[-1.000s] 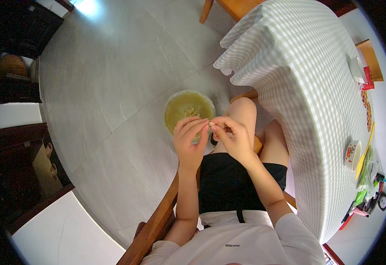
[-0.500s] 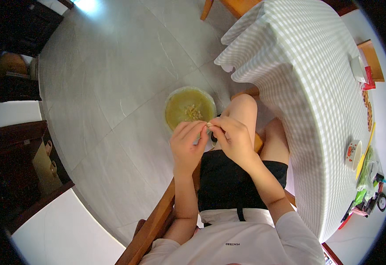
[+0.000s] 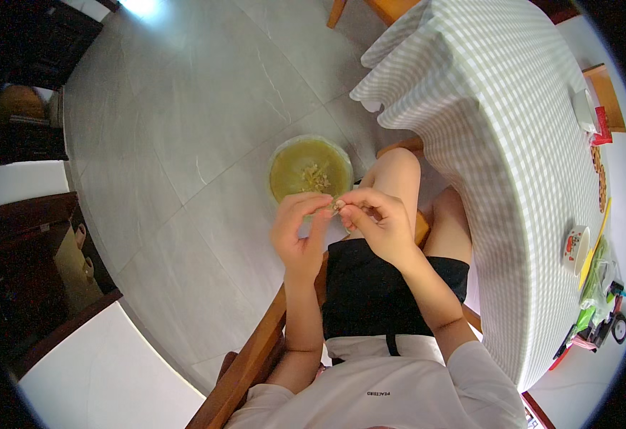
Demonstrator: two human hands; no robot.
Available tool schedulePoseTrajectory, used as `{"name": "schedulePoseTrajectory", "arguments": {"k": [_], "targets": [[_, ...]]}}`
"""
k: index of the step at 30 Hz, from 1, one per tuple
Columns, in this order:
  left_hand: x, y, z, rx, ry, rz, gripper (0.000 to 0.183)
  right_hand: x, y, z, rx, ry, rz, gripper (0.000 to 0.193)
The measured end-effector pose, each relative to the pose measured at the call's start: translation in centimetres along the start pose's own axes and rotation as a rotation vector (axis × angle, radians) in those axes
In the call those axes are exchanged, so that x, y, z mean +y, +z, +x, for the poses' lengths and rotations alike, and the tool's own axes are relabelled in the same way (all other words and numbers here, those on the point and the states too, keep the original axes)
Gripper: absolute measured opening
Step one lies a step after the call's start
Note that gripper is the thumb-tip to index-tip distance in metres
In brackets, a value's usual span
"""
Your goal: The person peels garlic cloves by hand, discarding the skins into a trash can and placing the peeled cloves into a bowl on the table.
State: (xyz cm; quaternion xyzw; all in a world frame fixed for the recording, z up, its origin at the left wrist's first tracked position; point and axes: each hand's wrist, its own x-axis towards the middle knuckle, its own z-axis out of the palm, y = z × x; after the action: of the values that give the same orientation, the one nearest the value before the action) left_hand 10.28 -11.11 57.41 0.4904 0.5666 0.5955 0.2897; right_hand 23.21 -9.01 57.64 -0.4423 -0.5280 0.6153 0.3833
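Note:
Both my hands meet in front of my lap, above the near rim of a round waste bin (image 3: 289, 161) with a yellow-green inside. My right hand (image 3: 381, 225) pinches a small pale, clove-like piece (image 3: 339, 205) between thumb and fingertips. From the other side, the thumb and fingertips of my left hand (image 3: 301, 232) close on the edge of the same piece, slightly blurred. Its exact kind is too small to make out. Inside the bin, pale brownish scraps (image 3: 316, 176) lie in a small heap.
A table under a checked cloth (image 3: 499, 179) stands at my right. On it are a patterned bowl (image 3: 576, 250), a white bowl (image 3: 583, 111), a red packet (image 3: 602, 126) and a green-filled plastic bag (image 3: 599, 286). Wooden chair parts (image 3: 252, 365) flank me; dark cabinets (image 3: 27, 264) stand left.
My left thumb and fingers have spread slightly and shifted a little at the piece. My right hand keeps its pinch, with more of the piece showing.

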Motion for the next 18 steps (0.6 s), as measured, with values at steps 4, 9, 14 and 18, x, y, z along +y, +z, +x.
{"name": "schedulePoseTrajectory", "arguments": {"k": [4,9,14,18], "targets": [[0.2,-0.1,-0.2,-0.057,0.044,0.002,0.011,-0.4,-0.3,-0.1,-0.008,-0.008,-0.005,0.011],[-0.1,-0.2,-0.4,-0.054,0.015,-0.014,0.012,-0.9,-0.1,-0.1,0.031,-0.136,-0.176,0.011],[0.1,-0.3,-0.1,-0.071,0.024,0.016,0.011,-1.0,0.0,0.4,0.062,-0.284,-0.351,0.012],[-0.1,-0.4,0.2,-0.161,0.01,0.035,0.006,-1.2,0.0,0.6,0.073,-0.412,-0.587,0.015]]}}
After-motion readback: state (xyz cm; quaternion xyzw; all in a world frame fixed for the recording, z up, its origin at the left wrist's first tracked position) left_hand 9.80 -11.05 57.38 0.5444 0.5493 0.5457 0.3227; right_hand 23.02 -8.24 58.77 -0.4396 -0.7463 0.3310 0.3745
